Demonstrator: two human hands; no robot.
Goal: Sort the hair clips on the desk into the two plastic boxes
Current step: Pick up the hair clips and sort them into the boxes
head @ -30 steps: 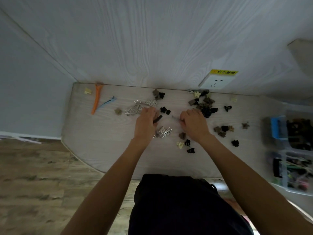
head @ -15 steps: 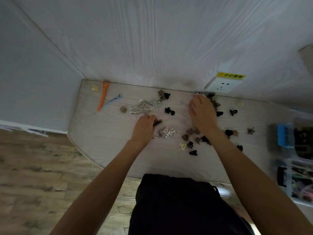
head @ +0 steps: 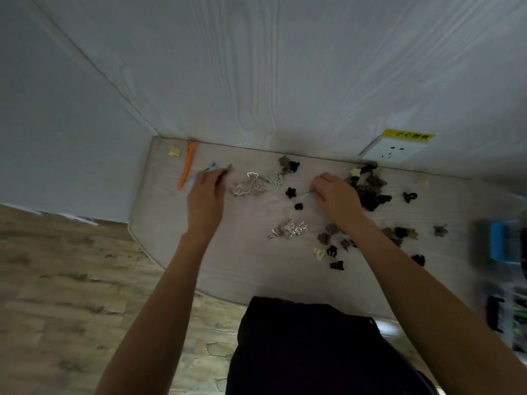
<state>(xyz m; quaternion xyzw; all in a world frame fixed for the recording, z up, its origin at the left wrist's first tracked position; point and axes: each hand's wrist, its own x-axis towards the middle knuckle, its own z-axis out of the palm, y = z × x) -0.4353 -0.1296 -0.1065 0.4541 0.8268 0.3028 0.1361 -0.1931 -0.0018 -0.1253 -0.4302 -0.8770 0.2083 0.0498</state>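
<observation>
Across the desk (head: 242, 269) most hair clips (head: 368, 189) lie unsorted, far from our boxes (head: 504, 243), while our left hand (head: 205, 201) grips a dark clip and our right hand (head: 336, 198) pinches a thin silver one.

We see a desk (head: 228, 269) of pale wood-grain laminate, matt and smooth, and the wall panel (head: 285, 81) behind it has the same whitish grain. The two filigree butterfly clips (head: 256, 183) at the far middle gleam like silver metal, as does the small glittery heap (head: 291, 229) nearer us. The long orange clip (head: 186, 163) at far left looks like smooth plastic. The brown and black claw clips (head: 368, 189) on the right seem matt plastic, though blur leaves us unsure. The floor (head: 57, 295) shows rough, weathered wood planks.
</observation>
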